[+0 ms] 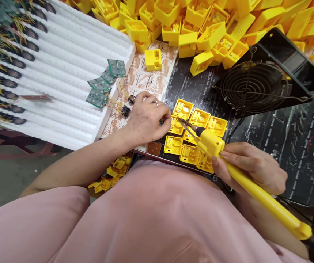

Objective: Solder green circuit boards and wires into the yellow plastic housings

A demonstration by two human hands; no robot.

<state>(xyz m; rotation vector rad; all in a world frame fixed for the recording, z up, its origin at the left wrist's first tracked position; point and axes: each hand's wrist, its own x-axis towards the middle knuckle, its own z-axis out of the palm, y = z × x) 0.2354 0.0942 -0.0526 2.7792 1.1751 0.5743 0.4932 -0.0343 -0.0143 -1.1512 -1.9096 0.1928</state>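
Note:
My right hand is closed around the yellow handle of a soldering iron. Its dark tip, with a thin metal tube alongside, points left over a group of small open yellow housings. Close to that tip, the fingers of my left hand are pinched together at the left edge of the group. A small dark greenish bit shows between them, too hidden to name. Beside the left hand, several green circuit boards with thin wires lie on the edge of a white foam tray; small black round parts lie nearby.
A black fan with a wire guard stands at the right. Many yellow housings are heaped along the back, and one lone housing sits before them. Wired round black parts line the foam's left side. More yellow pieces are below the table edge.

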